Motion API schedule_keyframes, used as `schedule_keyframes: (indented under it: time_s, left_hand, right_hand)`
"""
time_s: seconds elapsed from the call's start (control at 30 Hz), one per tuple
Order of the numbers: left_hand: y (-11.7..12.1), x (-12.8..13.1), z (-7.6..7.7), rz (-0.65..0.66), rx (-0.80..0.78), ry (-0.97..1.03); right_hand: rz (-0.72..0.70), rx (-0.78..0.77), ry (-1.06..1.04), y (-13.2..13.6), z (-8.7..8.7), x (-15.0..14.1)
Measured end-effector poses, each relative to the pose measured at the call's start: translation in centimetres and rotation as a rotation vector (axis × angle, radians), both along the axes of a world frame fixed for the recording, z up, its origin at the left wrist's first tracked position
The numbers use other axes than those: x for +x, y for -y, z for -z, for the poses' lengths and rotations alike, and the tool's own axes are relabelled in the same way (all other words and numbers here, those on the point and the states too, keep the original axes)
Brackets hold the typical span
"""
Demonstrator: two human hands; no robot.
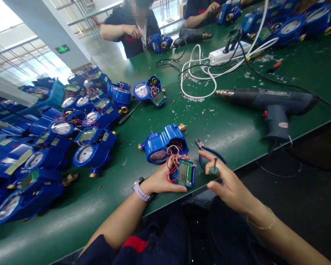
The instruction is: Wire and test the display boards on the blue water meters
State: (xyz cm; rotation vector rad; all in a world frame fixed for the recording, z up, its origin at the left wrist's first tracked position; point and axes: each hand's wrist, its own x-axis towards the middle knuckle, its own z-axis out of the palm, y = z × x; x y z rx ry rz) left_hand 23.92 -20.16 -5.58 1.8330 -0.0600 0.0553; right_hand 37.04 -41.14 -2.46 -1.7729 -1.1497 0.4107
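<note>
My left hand [165, 176], with a watch at the wrist, is closed around the edges of a green circuit board with a display [185, 173]. Red, yellow and dark wires run from this board into an opened blue water meter [165, 142] lying just behind it on the table. To the right, my right hand [227, 184] has its index finger and thumb apart. A small dark-green-handled tool [214, 170] sits against its curled fingers; its tip cannot be made out clearly. Cutting pliers [209, 150] with dark blue handles lie beyond that hand, partly hidden by it.
Many blue meters [92, 149] crowd the left of the green table [127, 198]. A screwdriver [128, 114] lies near another opened meter [150, 91]. At right are a heat gun [270, 99], a white power strip [228, 52] and loose cables. Two co-workers handle meters opposite.
</note>
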Motion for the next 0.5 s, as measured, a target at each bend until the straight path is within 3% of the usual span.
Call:
schedule_keyframes:
  time_s: [0.13,0.27,0.37,0.5]
  left_hand:
    - [0.2,-0.3,0.2,-0.019,0.019,-0.003]
    - [0.4,-0.2,0.6,-0.003,0.000,0.020]
    - [0.4,-0.1,0.8,-0.003,0.037,0.028]
    - [0.1,-0.2,0.7,0.003,0.093,0.017]
  right_hand:
    - [0.137,-0.003,-0.023,2.6,-0.4,0.6]
    - [0.156,-0.096,0.048,4.7,-0.8,0.0]
    - [0.118,-0.133,0.083,5.6,-1.2,-0.8]
    - [-0.060,-0.130,0.096,5.8,-1.9,-1.2]
